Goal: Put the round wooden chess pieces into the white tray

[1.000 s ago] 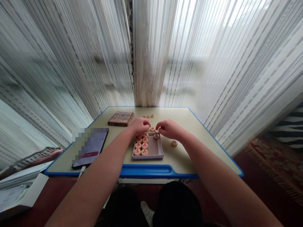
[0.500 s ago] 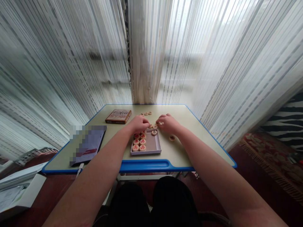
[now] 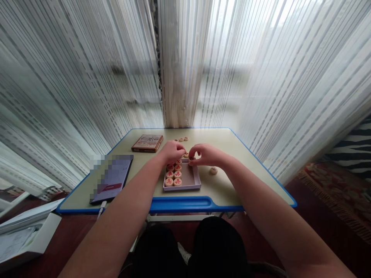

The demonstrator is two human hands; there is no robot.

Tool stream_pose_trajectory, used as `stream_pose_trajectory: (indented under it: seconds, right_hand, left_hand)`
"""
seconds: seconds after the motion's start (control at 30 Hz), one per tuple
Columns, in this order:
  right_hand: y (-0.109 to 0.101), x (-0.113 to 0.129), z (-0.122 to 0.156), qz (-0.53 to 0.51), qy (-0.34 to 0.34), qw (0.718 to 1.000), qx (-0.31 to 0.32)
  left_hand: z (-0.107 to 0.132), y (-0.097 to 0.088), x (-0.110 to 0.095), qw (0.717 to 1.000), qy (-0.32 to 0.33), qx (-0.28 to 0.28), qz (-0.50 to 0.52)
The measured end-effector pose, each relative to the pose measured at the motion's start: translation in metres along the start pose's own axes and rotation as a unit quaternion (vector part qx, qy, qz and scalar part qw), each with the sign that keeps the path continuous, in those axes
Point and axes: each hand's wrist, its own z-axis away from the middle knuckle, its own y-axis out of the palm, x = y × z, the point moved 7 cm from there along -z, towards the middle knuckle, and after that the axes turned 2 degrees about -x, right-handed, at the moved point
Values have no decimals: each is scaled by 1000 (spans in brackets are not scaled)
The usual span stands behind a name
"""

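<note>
Our right hand (image 3: 205, 155) pinches a round xiangqi piece (image 3: 191, 158) between thumb and fingertips, just above the far right corner of a lilac tray (image 3: 182, 188). Our left hand (image 3: 173, 151) curls nearby, and we cannot tell whether it holds anything. Between the hands lies a second piece (image 3: 186, 155); a lone piece (image 3: 213, 170) sits right of the tray, nearer our right hand.
</note>
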Motion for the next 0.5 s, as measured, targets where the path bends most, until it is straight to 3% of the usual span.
stream_pose_trajectory:
  seconds: [0.17,0.5]
  right_hand:
    - [10,0,-1,23,-14,999,23]
    - [7,0,1,39,9,999,19]
  left_hand:
    - [-1,3,1,1000,6,5,-7]
    - [-1,2,1,1000,4,5,-14]
